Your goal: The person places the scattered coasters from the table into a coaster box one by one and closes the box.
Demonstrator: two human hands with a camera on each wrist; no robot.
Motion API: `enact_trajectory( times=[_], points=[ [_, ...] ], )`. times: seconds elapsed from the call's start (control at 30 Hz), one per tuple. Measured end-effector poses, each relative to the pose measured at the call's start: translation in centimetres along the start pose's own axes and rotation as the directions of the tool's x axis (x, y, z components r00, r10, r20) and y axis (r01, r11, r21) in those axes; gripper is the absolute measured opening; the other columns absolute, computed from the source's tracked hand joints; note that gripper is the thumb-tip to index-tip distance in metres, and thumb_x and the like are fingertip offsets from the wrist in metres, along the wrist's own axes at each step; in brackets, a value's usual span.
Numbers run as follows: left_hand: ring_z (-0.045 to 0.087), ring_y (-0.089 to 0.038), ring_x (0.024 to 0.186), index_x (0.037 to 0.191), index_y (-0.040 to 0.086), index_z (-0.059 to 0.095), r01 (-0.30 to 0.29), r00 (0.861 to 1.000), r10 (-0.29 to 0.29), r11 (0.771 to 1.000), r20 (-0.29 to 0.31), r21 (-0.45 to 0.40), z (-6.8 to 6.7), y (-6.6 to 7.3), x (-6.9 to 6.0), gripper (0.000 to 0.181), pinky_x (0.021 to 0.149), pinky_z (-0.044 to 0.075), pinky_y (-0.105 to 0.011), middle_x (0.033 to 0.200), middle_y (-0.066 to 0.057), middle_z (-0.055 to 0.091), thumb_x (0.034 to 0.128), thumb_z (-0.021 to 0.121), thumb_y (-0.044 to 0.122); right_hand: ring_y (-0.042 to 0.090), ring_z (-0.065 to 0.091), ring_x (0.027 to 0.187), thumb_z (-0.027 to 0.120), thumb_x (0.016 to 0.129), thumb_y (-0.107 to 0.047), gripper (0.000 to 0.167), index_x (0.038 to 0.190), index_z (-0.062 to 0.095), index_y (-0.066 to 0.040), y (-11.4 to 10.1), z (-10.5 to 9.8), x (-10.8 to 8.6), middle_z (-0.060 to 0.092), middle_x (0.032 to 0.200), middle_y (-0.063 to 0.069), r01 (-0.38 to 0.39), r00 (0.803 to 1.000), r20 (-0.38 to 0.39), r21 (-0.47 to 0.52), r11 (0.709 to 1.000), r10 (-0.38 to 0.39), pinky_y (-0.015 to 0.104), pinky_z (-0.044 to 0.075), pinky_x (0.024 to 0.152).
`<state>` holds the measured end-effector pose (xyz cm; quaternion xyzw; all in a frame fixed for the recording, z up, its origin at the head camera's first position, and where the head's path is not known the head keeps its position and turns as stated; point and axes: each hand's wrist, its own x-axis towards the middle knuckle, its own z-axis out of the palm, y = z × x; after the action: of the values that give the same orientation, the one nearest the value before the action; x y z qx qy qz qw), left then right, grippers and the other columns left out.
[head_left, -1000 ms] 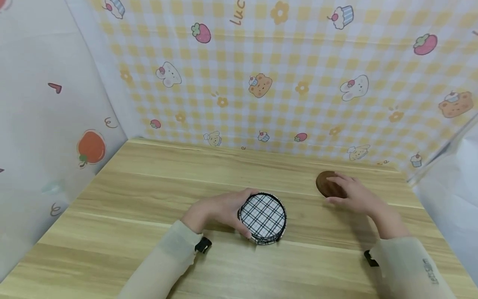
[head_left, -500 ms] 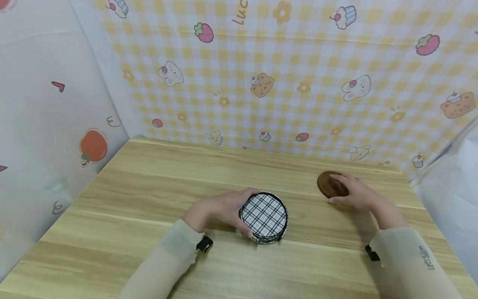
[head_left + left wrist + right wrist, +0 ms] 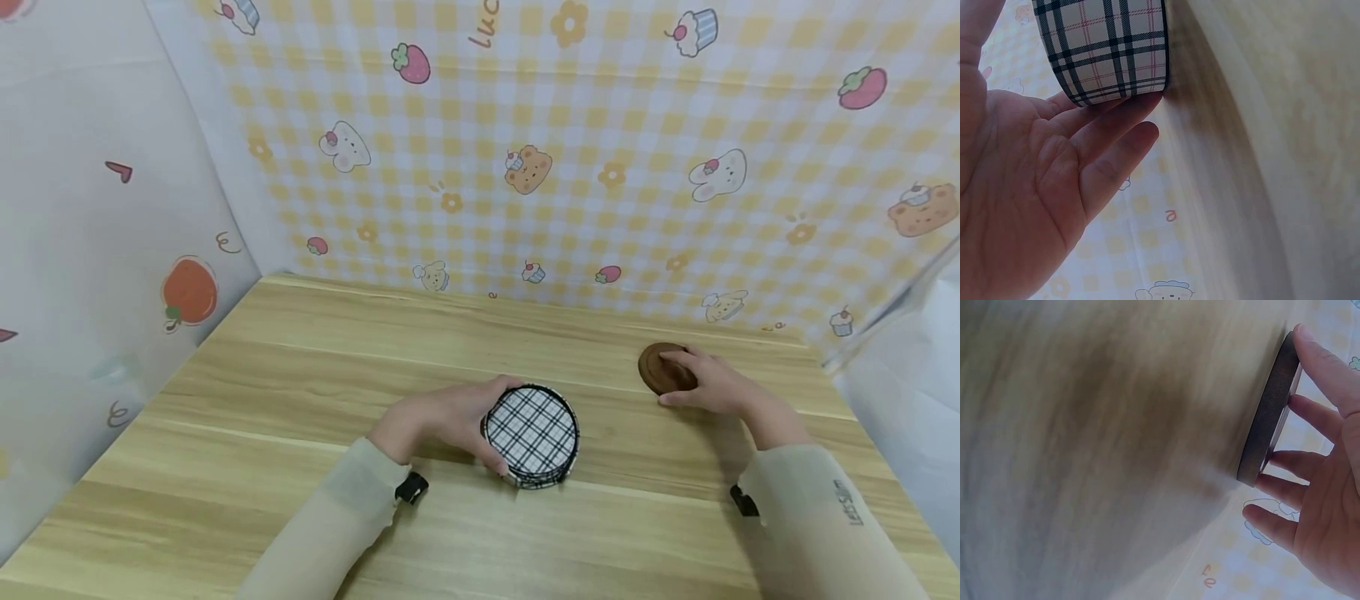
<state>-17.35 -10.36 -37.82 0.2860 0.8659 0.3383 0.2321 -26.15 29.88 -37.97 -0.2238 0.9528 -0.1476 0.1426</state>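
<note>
In the head view, my left hand (image 3: pixel 453 421) grips the left side of a round box (image 3: pixel 532 433) in black-and-white plaid near the middle of the table. The left wrist view shows the plaid side wall (image 3: pixel 1110 50) above the palm, with fingertips against its lower edge. Farther back on the right lies a round brown wooden coaster (image 3: pixel 654 367), partly covered by my right hand (image 3: pixel 716 387). In the right wrist view, the thumb meets one end of the coaster's dark rim (image 3: pixel 1266 415) and fingers touch its upper face; the little finger stands apart from it.
The wooden table (image 3: pixel 300 375) reaches back to a yellow checked cloth (image 3: pixel 480 167) with cartoon prints. A white printed sheet (image 3: pixel 90 250) borders the left side, and white sheeting (image 3: pixel 915 358) hangs at the right.
My right hand has settled slightly onto the coaster, its index finger now more bent over the top. The left hand and plaid box stay in place; the head view shifts slightly.
</note>
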Motion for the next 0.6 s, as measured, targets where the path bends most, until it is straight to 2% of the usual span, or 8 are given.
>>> enact_trajectory(
  times=[0.27,0.43,0.6],
  points=[
    [0.051,-0.021,0.13,0.155,0.018,0.023,0.004,1.0,-0.004,1.0,0.005,-0.019,-0.3,0.25,-0.05,0.112,0.111,0.042,-0.039,0.147,-0.006,0.048,0.0674,0.092,0.034,0.069,0.025,0.13,0.073,0.085,-0.048,0.094,0.15,0.032,0.005,-0.14,-0.33,0.66,0.022,0.151,0.043,-0.021,1.0,0.004,0.025,0.999,0.021,0.08,0.025,0.102],
    [0.051,-0.021,0.13,0.155,0.018,0.024,0.001,1.0,-0.001,1.0,0.008,0.003,-0.4,0.39,-0.06,0.112,0.112,0.042,-0.039,0.147,-0.006,0.049,0.0676,0.091,0.035,0.066,0.031,0.128,0.076,0.082,-0.049,0.091,0.146,0.04,0.003,0.03,-0.24,0.79,0.03,0.148,0.041,-0.004,1.0,-0.027,-0.012,1.0,0.004,0.078,0.029,0.101],
    [0.051,-0.021,0.131,0.154,0.017,0.024,-0.001,1.0,0.001,1.0,0.01,-0.014,-0.18,0.3,-0.1,0.111,0.113,0.041,-0.039,0.147,-0.006,0.048,0.0673,0.092,0.032,0.063,0.035,0.129,0.078,0.08,-0.049,0.088,0.144,0.045,0.001,0.23,0.07,0.62,0.034,0.146,0.04,0.024,0.999,-0.039,-0.022,0.999,-0.025,0.077,0.029,0.102]
  ],
)
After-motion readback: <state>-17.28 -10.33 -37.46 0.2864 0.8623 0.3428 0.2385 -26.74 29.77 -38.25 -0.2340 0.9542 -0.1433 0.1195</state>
